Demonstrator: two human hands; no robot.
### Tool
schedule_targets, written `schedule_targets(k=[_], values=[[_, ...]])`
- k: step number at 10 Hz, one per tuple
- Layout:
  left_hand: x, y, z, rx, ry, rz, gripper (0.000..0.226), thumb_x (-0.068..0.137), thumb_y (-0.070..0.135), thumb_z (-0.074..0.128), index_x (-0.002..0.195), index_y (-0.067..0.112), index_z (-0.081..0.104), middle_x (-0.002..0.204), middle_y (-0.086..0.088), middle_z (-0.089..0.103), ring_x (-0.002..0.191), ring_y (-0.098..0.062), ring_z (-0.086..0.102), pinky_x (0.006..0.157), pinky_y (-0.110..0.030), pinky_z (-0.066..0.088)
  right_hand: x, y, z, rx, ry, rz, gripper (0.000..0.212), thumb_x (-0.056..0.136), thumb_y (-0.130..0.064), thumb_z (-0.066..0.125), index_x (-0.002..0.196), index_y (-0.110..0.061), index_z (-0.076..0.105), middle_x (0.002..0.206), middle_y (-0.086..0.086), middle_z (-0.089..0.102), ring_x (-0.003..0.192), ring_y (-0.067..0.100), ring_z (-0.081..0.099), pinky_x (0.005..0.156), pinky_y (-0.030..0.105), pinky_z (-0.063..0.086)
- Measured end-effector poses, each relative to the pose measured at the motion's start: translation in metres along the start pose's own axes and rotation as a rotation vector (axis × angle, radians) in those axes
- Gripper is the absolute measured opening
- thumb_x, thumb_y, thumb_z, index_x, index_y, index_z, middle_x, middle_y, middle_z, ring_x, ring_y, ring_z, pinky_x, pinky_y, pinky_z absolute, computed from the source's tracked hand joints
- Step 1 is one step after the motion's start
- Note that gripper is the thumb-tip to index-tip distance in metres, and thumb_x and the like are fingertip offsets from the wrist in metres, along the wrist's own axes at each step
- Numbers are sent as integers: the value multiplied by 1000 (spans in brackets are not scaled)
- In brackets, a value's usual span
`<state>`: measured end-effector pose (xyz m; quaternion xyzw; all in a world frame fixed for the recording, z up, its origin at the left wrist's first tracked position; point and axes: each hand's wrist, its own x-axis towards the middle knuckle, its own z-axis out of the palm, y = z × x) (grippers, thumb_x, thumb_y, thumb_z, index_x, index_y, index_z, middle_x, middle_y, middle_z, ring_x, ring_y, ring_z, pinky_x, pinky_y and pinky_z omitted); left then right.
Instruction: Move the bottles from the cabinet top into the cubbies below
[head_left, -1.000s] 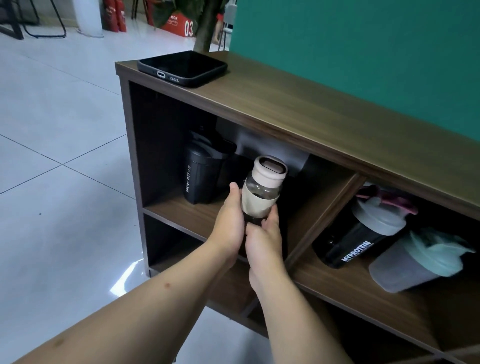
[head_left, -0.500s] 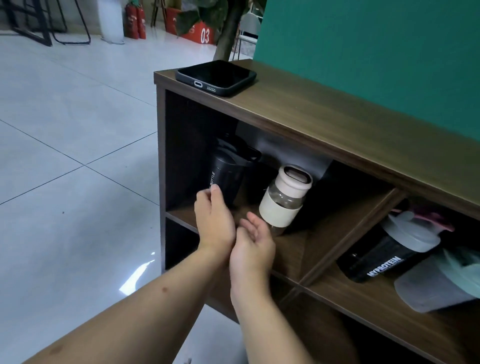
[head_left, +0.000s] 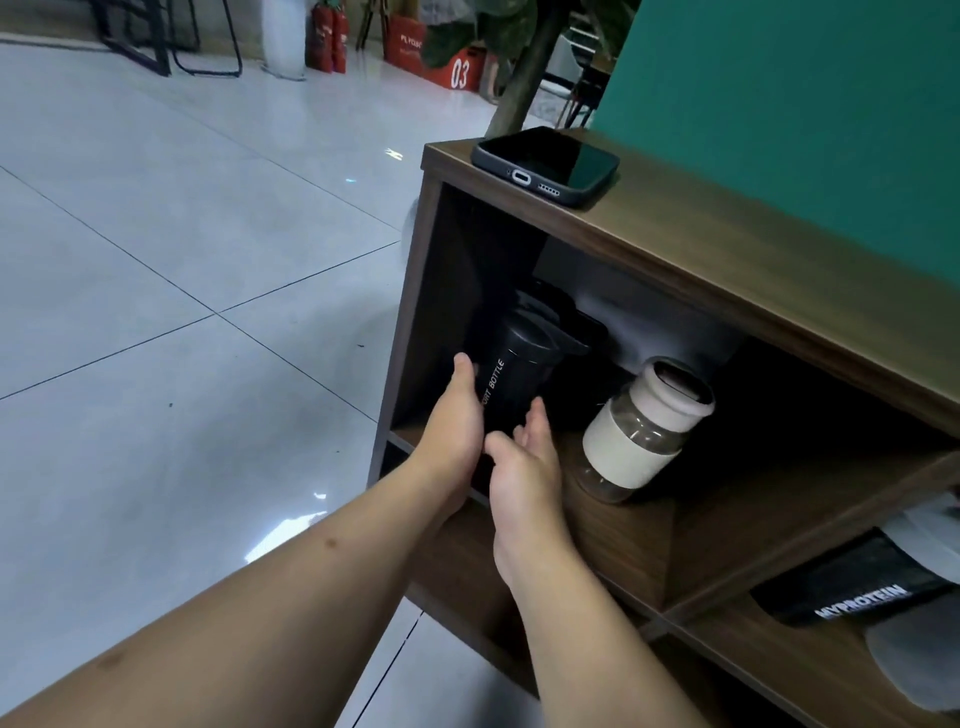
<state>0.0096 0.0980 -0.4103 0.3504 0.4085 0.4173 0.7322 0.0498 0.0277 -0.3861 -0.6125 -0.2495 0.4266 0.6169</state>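
A black sport bottle (head_left: 519, 364) stands at the left of the cabinet's upper-left cubby (head_left: 623, 535). To its right in the same cubby a glass bottle with a beige lid and sleeve (head_left: 644, 426) stands free, touched by neither hand. My left hand (head_left: 457, 415) lies flat against the black bottle's left side, fingers straight. My right hand (head_left: 524, 462) is at the bottle's lower right, fingers apart and fingertips at its wall. Neither hand wraps around it. No bottle stands on the visible cabinet top (head_left: 779, 249).
A black phone (head_left: 545, 163) lies on the top's left corner. In the cubby to the lower right lie a black MYPROTEIN shaker (head_left: 857, 592) and a translucent shaker (head_left: 919, 660). A green wall rises behind the cabinet. Tiled floor spreads to the left.
Both hands set the beige-lidded bottle down in the cubby, let go of it, then moved left to the black sport bottle. The view shifted left.
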Motion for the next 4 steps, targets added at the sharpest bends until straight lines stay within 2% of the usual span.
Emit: schedule_targets(k=[1, 2, 3, 4], values=[[3, -2, -2, -7, -14, 3, 51, 111, 53, 23, 95, 30, 67, 69, 22, 79, 90, 0, 67, 89, -25, 45, 4, 2, -2, 6, 5, -3, 80, 97, 11, 47, 165, -23, 21, 171, 7, 25, 152, 19, 32, 71, 6, 49], [-3, -1, 0, -13, -11, 19, 43, 111, 51, 24, 115, 26, 59, 86, 20, 74, 79, 7, 66, 75, -17, 44, 5, 5, -7, -34, -15, -14, 83, 94, 12, 51, 164, -21, 22, 171, 9, 25, 155, 18, 28, 103, 25, 34], [1, -8, -3, 34, 38, 36, 46, 110, 52, 26, 110, 26, 64, 87, 21, 79, 80, 10, 71, 86, -20, 44, -1, -6, -19, -34, -41, -24, 86, 91, 16, 53, 163, -19, 22, 167, 6, 30, 152, 15, 31, 108, 26, 32], [-16, -13, -9, 180, 109, 65, 75, 92, 71, 32, 145, 25, 58, 143, 5, 65, 133, -14, 58, 118, -40, 36, -36, -12, -41, -138, -86, 19, 85, 92, 14, 58, 162, -21, 25, 161, 3, 37, 145, 15, 42, 103, 25, 40]])
